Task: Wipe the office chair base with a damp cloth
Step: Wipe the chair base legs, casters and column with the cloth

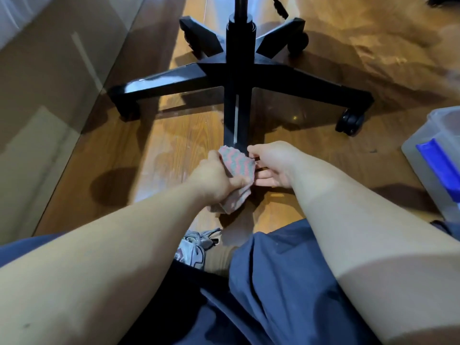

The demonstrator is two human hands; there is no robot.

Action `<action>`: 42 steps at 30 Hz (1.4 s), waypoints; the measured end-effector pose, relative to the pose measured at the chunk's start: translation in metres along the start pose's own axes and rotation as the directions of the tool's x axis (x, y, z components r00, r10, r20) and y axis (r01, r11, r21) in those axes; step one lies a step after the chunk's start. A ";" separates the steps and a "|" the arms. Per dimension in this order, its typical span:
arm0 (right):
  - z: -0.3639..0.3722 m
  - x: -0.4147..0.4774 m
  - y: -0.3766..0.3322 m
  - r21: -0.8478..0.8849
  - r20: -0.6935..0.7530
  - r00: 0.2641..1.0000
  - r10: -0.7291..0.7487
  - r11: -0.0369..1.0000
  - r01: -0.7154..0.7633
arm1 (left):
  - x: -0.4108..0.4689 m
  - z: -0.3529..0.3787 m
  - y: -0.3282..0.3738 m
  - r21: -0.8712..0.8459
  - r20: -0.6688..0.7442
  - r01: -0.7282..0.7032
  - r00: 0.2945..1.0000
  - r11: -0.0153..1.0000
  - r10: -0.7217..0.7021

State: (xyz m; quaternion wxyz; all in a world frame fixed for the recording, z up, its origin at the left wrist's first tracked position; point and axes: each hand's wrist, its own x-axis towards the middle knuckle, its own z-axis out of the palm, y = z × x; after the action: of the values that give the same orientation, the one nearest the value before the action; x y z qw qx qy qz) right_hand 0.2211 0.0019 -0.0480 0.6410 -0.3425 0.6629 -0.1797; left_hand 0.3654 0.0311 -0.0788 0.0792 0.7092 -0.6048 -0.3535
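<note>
**While the cloth sits on the near leg, wiping is mid-course**

As I read it, I am wiping the tip of the near leg [236,115] of the chair base [273,75], which stands on the wooden floor [174,145]. My left hand [214,175] holds the cloth [237,163] bunched tight against that leg's end. My right hand [271,165] sits just beside the cloth. I cannot tell whether its fingers [265,181] hold anything. The next move calls for drawing the cloth up the leg toward the hub. Count: one cloth, one base, five legs, two casters plainly seen, one plastic tub [438,150].

Near leg [236,115] tip behind cloth [239,163], column [241,11] cut off above, container [438,150] cropped right
</note>
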 end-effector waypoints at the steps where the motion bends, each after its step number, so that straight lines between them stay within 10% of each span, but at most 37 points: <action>1: 0.000 0.004 -0.001 0.012 -0.022 1.000 -0.005 1.000 0.005 | 0.000 0.004 -0.001 0.026 0.005 -0.028 1.000 0.999 0.028; 8: 0.000 0.024 -0.010 0.128 -0.088 0.996 -0.021 0.991 0.032 | 0.006 0.014 -0.009 0.403 -0.046 -0.208 0.968 0.891 0.246; 15: -0.011 0.032 -0.006 0.200 -0.070 0.996 -0.053 0.978 0.066 | 0.024 0.014 -0.009 0.123 -0.164 -0.304 0.932 0.945 0.322; 21: -0.017 0.036 -0.004 0.215 -0.030 0.998 -0.057 0.975 0.063 | 0.039 0.006 0.008 -0.481 -0.212 -0.131 0.977 0.867 0.030; 26: -0.019 0.033 -0.005 0.232 -0.002 0.999 -0.045 0.972 0.044 | 0.046 0.000 0.019 -0.320 -0.081 -0.154 0.988 0.935 0.135; 32: -0.019 0.027 -0.006 0.268 0.034 0.999 -0.037 0.963 0.027 | 0.051 -0.011 0.012 -0.509 -0.244 -0.073 0.968 0.857 -0.062; 38: -0.013 0.010 -0.008 0.018 -0.112 0.989 -0.100 0.995 0.102 | 0.008 -0.036 0.028 -0.870 0.000 -0.005 1.000 0.492 0.010; 42: -0.022 -0.010 -0.009 0.097 0.124 0.992 0.011 0.995 -0.023 | -0.016 -0.046 0.037 -0.920 0.112 0.053 0.985 0.388 0.131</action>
State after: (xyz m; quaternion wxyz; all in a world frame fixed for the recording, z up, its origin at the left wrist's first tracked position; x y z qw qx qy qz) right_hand 0.2013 -0.0019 -0.0326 0.6984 -0.3155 0.6153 -0.1850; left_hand 0.3631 0.0221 -0.0185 0.4155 0.5007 -0.3293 -0.6843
